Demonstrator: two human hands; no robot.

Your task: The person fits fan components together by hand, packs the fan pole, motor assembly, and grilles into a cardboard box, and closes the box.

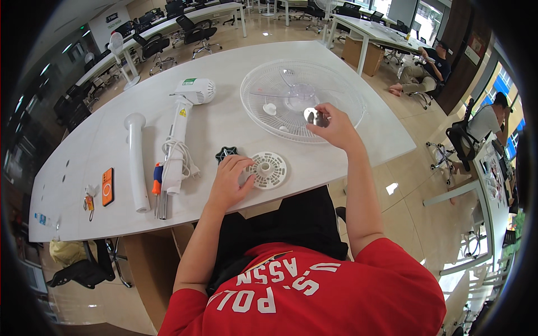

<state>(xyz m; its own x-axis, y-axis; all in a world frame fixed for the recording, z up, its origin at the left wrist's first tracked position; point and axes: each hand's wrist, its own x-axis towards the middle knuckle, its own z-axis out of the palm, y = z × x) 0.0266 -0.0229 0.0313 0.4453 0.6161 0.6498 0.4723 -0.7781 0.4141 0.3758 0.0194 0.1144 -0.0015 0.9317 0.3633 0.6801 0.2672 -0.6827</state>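
Between the fingertips of my right hand [335, 129] is a shiny round silver disc [315, 117], held above the near part of a round wire fan guard [263, 124]. Clear fan blades [302, 92] show inside the guard. At the table's near edge, my left hand [228, 180] curls its fingers and thumb around the left rim of a white slotted round plate [270, 171]. A dark star-shaped knob [226, 153] sits just beyond the left hand's knuckles, partly hidden by it.
Left on the table lie a white fan motor [196, 91] with its post and bundled cord [178, 151], a white tube [137, 165], an orange-handled screwdriver [157, 178], an orange phone [108, 186] and keys [89, 203]. Two people sit off to the right.
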